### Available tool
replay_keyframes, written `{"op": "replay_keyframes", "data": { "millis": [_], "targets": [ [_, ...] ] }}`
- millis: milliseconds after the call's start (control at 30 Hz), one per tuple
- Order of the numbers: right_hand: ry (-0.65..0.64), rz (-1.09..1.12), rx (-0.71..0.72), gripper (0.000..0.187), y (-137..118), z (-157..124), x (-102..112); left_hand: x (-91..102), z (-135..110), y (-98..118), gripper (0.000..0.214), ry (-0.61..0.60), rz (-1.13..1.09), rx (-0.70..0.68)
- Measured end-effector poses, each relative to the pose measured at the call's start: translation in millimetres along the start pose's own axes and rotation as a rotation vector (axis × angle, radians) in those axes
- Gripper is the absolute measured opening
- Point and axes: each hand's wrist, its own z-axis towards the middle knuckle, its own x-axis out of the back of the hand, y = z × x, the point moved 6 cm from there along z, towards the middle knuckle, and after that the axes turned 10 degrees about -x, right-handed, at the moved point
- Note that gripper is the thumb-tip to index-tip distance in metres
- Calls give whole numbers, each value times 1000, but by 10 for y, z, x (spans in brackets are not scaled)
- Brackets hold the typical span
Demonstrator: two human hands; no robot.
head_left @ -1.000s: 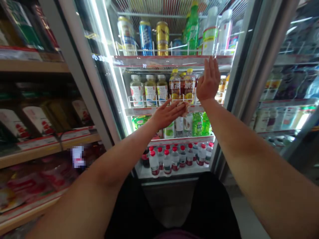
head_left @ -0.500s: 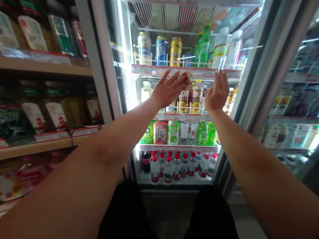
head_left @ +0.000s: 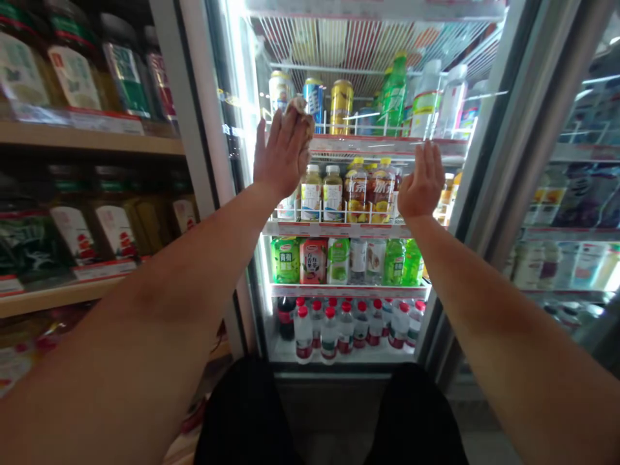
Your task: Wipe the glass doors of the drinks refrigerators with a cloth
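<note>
I face the glass door (head_left: pixel 368 194) of a lit drinks cooler. My left hand (head_left: pixel 283 152) presses flat against the upper left of the glass, fingers pointing up, with a small crumpled pale cloth (head_left: pixel 299 106) pinned under its fingertips. My right hand (head_left: pixel 422 182) lies open and flat on the glass further right, level with the shelf of yellow-capped tea bottles (head_left: pixel 368 190). Behind the glass stand cans (head_left: pixel 341 103) on the top shelf.
Green and white bottles (head_left: pixel 339 258) and red-capped water bottles (head_left: pixel 349 323) fill the lower cooler shelves. Wooden shelves (head_left: pixel 87 135) with packaged goods run along the left. A second cooler door (head_left: pixel 571 194) stands at the right. My dark-clad legs (head_left: pixel 329 420) show below.
My left hand slid with the cloth from the middle of the glass up and to the left. My right hand stayed flat on the glass, barely shifting.
</note>
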Motion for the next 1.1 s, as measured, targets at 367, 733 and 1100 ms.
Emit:
{"op": "replay_keyframes", "data": {
  "millis": [367,733,1100],
  "targets": [
    [29,-38,27,67,25,-5,-32,26,-318,-56,65,32,45,162],
    [40,-34,36,66,18,-13,-20,-152,-958,180,59,187,86,304],
    [67,-42,49,67,40,-9,-44,-293,-1756,612,58,103,20,288]
  ]
}}
